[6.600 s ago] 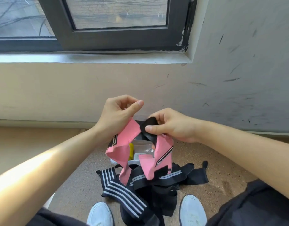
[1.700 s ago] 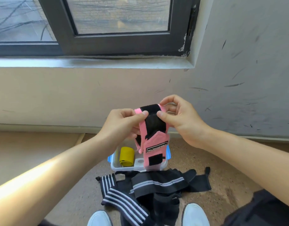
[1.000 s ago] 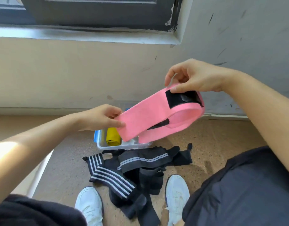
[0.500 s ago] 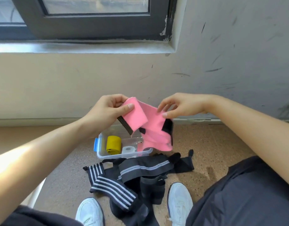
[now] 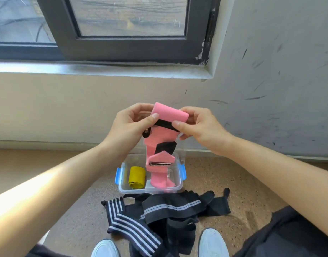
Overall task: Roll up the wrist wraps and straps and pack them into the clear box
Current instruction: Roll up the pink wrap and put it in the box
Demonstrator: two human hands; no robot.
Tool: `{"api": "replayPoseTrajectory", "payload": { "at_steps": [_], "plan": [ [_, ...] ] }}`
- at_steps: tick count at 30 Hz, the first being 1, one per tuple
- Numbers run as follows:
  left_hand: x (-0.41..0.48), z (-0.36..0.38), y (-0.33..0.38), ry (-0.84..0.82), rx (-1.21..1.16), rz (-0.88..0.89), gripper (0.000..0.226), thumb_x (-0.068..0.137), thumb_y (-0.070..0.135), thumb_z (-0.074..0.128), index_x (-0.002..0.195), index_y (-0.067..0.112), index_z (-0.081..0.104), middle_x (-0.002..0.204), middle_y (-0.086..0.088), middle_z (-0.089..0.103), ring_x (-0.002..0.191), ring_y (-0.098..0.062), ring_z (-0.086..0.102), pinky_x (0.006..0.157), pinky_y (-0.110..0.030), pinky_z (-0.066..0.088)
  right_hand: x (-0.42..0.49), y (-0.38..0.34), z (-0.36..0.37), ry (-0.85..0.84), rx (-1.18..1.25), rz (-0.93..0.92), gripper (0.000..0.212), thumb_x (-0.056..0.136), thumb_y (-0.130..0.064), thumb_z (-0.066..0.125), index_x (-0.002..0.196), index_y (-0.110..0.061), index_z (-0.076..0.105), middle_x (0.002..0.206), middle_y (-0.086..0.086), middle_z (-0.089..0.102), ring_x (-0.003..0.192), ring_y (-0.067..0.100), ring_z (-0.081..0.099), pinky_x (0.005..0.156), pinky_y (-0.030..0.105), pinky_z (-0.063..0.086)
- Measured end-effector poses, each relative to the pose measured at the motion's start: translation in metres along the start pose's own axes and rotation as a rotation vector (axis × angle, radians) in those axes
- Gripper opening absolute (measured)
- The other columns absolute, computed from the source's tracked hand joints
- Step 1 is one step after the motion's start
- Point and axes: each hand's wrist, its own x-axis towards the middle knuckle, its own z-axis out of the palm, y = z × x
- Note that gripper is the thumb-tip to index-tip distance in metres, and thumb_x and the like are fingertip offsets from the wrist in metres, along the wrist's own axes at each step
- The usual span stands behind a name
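Mid-frame both hands, left hand & right hand, clamp the half-rolled pink wrap; yellow roll already in clear box, black wraps at bottom unrolled

Matt pink cloth wrap; clear glossy plastic box; black woven straps; rough speckled floor.

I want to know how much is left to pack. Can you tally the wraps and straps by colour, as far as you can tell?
Pink: 1, the pink wrap, held by the left hand and right hand, partly rolled.
Yellow: 1, the yellow roll in the clear box.
Black with stripes: the black pile on the floor, at least 2; it is too tangled to count exactly.
Total: at least 4.
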Motion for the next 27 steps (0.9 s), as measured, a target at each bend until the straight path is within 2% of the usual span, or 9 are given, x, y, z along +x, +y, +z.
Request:
{"api": "replayPoseTrajectory", "payload": {
  "at_steps": [2, 7, 10, 13, 16, 19, 22, 25, 27],
  "plan": [
    [0.002, -0.006, 0.000, 0.005, 0.010, -0.011, 0.013, 0.099, 0.027, 0.066, 0.104, 0.018, 0.073, 0.096, -0.003, 0.075, 0.087, -0.015, 0.067, 0.079, -0.032, 0.055, 0.003, -0.005, -0.003, 0.038, 0.037, -0.007, 0.015, 0.098, -0.007, 0.065, 0.112, -0.004, 0.068, 0.090, 0.011, 0.068, 0.080, 0.019, 0.066, 0.069, 0.034, 0.062],
    [0.002, -0.009, -0.013, -0.179, 0.159, 0.012, 0.049, 0.079, 0.058, 0.064, 0.109, 0.020, 0.073, 0.108, -0.001, 0.077, 0.101, -0.015, 0.071, 0.089, -0.030, 0.055, 0.010, -0.025, -0.013, 0.186, 0.143, -0.043, 0.012, 0.100, -0.011, 0.062, 0.110, -0.009, 0.069, 0.086, 0.008, 0.071, 0.071, 0.020, 0.068, 0.063, 0.036, 0.062],
    [0.002, 0.002, -0.020, -0.174, 0.276, 0.088, 0.043, 0.080, 0.042, 0.081, 0.118, 0.025, 0.070, 0.111, 0.007, 0.075, 0.100, -0.012, 0.070, 0.090, -0.033, 0.058, 0.013, -0.037, -0.017, 0.221, 0.216, -0.069, 0.013, 0.100, -0.010, 0.060, 0.110, -0.007, 0.068, 0.082, 0.006, 0.071, 0.065, 0.017, 0.068, 0.057, 0.028, 0.060],
    [0.007, 0.016, -0.015, -0.059, 0.226, 0.181, 0.036, 0.086, 0.021, 0.083, 0.118, 0.023, 0.069, 0.092, 0.005, 0.073, 0.076, -0.011, 0.064, 0.072, -0.023, 0.051, 0.014, -0.049, -0.018, 0.254, 0.262, -0.084, 0.011, 0.101, -0.009, 0.060, 0.106, -0.008, 0.069, 0.076, 0.003, 0.070, 0.059, 0.013, 0.064, 0.055, 0.026, 0.059],
    [0.013, 0.026, 0.001, -0.010, 0.192, 0.268, 0.013, 0.089, 0.015, 0.078, 0.100, 0.017, 0.074, 0.073, 0.001, 0.060, 0.068, -0.012, 0.053, 0.061, -0.022, 0.044, 0.015, -0.065, -0.023, 0.294, 0.246, -0.111, 0.010, 0.100, -0.008, 0.061, 0.105, -0.003, 0.068, 0.077, 0.007, 0.068, 0.059, 0.014, 0.064, 0.055, 0.027, 0.059],
    [0.013, 0.028, 0.017, -0.035, 0.236, 0.356, 0.005, 0.089, 0.012, 0.077, 0.088, 0.015, 0.074, 0.081, -0.001, 0.062, 0.075, -0.009, 0.056, 0.064, -0.032, 0.049, 0.016, -0.089, -0.036, 0.382, 0.174, -0.147, 0.011, 0.100, -0.008, 0.062, 0.105, 0.000, 0.067, 0.081, 0.012, 0.066, 0.058, 0.014, 0.064, 0.055, 0.027, 0.059],
    [0.004, 0.020, 0.027, -0.228, 0.357, 0.401, 0.014, 0.088, 0.007, 0.077, 0.084, 0.019, 0.073, 0.090, -0.002, 0.063, 0.079, -0.007, 0.059, 0.066, -0.021, 0.047, 0.021, -0.119, -0.059, 0.529, 0.111, -0.190, 0.008, 0.101, -0.009, 0.062, 0.099, -0.004, 0.067, 0.079, 0.008, 0.065, 0.054, 0.012, 0.064, 0.055, 0.027, 0.059],
    [-0.011, 0.017, 0.035, -0.403, 0.494, 0.340, 0.017, 0.085, 0.012, 0.079, 0.091, 0.028, 0.075, 0.102, 0.004, 0.069, 0.090, -0.010, 0.063, 0.074, -0.020, 0.047, 0.015, -0.146, -0.082, 0.605, 0.091, -0.199, 0.009, 0.101, -0.010, 0.061, 0.096, -0.006, 0.067, 0.078, 0.007, 0.063, 0.050, 0.011, 0.061, 0.052, 0.026, 0.057],
    [-0.018, 0.021, 0.047, -0.367, 0.446, 0.290, 0.033, 0.074, 0.013, 0.066, 0.101, 0.030, 0.075, 0.109, 0.010, 0.072, 0.096, -0.007, 0.063, 0.079, -0.020, 0.050, 0.004, -0.158, -0.090, 0.564, 0.065, -0.206, 0.008, 0.101, -0.011, 0.062, 0.095, -0.010, 0.068, 0.083, 0.009, 0.064, 0.055, 0.014, 0.063, 0.050, 0.026, 0.056]
  ]
}}
